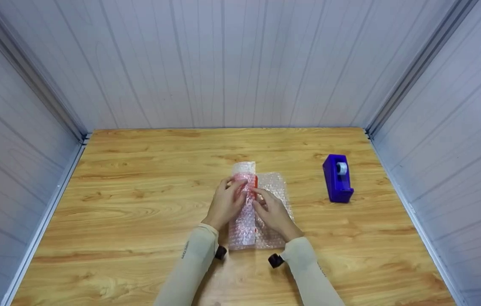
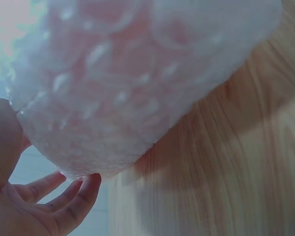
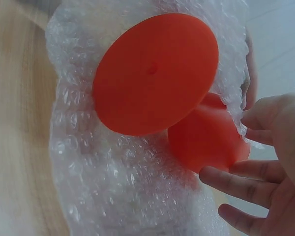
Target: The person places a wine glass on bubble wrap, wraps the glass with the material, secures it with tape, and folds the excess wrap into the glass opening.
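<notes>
A sheet of bubble wrap lies on the table, its left part folded over a red goblet-like object. In the right wrist view the object's flat round foot faces the camera, with a rounded red body behind it. My left hand holds the folded layer from the left, fingers curved over its far part. The left wrist view shows fingertips at the wrap's edge. From the right, my right hand reaches the fold's edge, its fairly straight fingers touching the red body and its thumb beside the wrap's edge.
A purple tape dispenser with a roll of tape stands to the right on the wooden table. Panelled walls close off the back and both sides. A small black camera is on each wrist.
</notes>
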